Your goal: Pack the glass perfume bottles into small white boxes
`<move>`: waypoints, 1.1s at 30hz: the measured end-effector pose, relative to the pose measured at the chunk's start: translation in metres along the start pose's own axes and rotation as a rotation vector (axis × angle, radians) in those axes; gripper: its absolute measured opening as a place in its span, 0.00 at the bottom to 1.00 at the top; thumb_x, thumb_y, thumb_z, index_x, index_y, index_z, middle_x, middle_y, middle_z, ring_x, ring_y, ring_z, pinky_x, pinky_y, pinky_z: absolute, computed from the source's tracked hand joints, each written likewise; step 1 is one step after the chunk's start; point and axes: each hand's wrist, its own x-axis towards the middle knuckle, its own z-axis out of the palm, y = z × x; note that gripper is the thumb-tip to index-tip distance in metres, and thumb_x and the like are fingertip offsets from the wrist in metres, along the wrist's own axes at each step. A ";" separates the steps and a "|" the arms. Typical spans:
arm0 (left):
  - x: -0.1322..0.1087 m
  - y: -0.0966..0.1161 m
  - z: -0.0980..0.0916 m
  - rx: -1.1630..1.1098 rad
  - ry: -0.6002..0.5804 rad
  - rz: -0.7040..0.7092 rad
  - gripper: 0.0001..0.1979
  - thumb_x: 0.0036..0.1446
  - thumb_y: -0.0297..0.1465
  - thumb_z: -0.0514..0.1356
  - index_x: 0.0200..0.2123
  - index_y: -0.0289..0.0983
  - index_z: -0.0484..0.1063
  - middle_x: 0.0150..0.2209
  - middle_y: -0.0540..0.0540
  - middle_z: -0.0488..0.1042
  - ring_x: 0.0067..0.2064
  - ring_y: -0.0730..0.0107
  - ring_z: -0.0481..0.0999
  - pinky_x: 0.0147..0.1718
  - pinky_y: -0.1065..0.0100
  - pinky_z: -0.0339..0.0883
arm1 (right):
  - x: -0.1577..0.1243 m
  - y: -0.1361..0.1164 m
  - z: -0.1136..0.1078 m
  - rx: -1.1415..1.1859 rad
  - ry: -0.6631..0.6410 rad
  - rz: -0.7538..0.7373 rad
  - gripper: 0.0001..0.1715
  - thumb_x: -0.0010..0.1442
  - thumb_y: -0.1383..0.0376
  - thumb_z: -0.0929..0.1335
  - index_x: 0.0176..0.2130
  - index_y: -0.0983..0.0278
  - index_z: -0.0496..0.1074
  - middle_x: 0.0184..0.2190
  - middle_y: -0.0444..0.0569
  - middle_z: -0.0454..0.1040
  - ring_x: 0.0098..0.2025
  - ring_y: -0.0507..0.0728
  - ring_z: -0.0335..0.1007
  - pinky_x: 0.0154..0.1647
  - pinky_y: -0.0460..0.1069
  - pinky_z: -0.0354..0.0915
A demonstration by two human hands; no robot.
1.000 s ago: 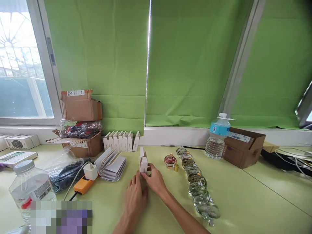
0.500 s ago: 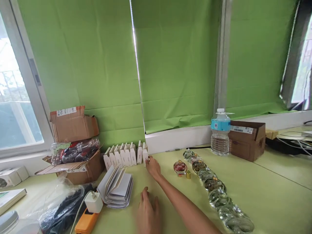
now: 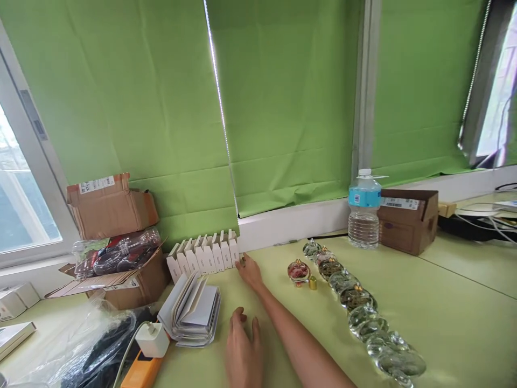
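Several slim white boxes (image 3: 208,256) stand upright in a row against the back, close together. At the row's right end my right hand (image 3: 249,272), with bent fingers, is against the side of the last white box (image 3: 233,252). How far the fingers wrap round it is partly hidden. My left hand (image 3: 244,345) hovers low over the table in front, holding nothing, its thumb apart from the fingers. To its left lies a stack of flat white folded cartons (image 3: 197,315). Right of my right arm sit a round reddish glass bottle (image 3: 298,271) and a small gold cap (image 3: 312,283).
A line of round glass bottles (image 3: 357,298) runs toward the near right. Behind them stand a water bottle (image 3: 364,210) and a brown carton (image 3: 406,221). At left are stacked cardboard boxes (image 3: 113,210), plastic wrap (image 3: 92,334), a white charger (image 3: 152,338) and an orange block (image 3: 141,371).
The last white boxes moved left and closed the gap in the row, with my right hand following. My left hand has barely moved. The view shifted slightly.
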 end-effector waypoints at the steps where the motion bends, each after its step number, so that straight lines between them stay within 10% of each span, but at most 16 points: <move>1: 0.000 0.000 0.000 -0.011 0.005 0.000 0.23 0.60 0.36 0.49 0.56 0.32 0.61 0.51 0.36 0.72 0.52 0.56 0.72 0.48 0.63 0.63 | -0.001 0.002 -0.001 0.022 0.002 -0.007 0.19 0.65 0.60 0.66 0.53 0.65 0.67 0.50 0.52 0.70 0.47 0.59 0.70 0.47 0.58 0.69; 14: 0.003 -0.010 -0.001 -0.193 0.122 0.054 0.23 0.59 0.46 0.49 0.48 0.36 0.67 0.44 0.40 0.77 0.37 0.56 0.77 0.41 0.58 0.67 | -0.065 0.021 -0.009 0.235 -0.037 -0.096 0.20 0.64 0.61 0.67 0.54 0.65 0.66 0.52 0.53 0.69 0.48 0.60 0.70 0.49 0.59 0.68; 23: -0.012 -0.016 -0.008 -0.320 0.170 0.085 0.31 0.50 0.56 0.50 0.41 0.34 0.70 0.37 0.38 0.78 0.31 0.55 0.77 0.33 0.57 0.69 | -0.152 0.035 -0.035 0.367 -0.127 -0.174 0.38 0.48 0.68 0.71 0.58 0.69 0.65 0.54 0.58 0.71 0.57 0.65 0.65 0.57 0.57 0.61; 33: -0.055 -0.007 -0.019 -0.488 0.129 0.146 0.33 0.43 0.60 0.56 0.30 0.33 0.73 0.27 0.42 0.77 0.23 0.64 0.73 0.21 0.66 0.65 | -0.250 0.052 -0.089 0.516 -0.235 -0.239 0.33 0.47 0.69 0.67 0.54 0.68 0.68 0.53 0.57 0.72 0.56 0.61 0.68 0.56 0.52 0.63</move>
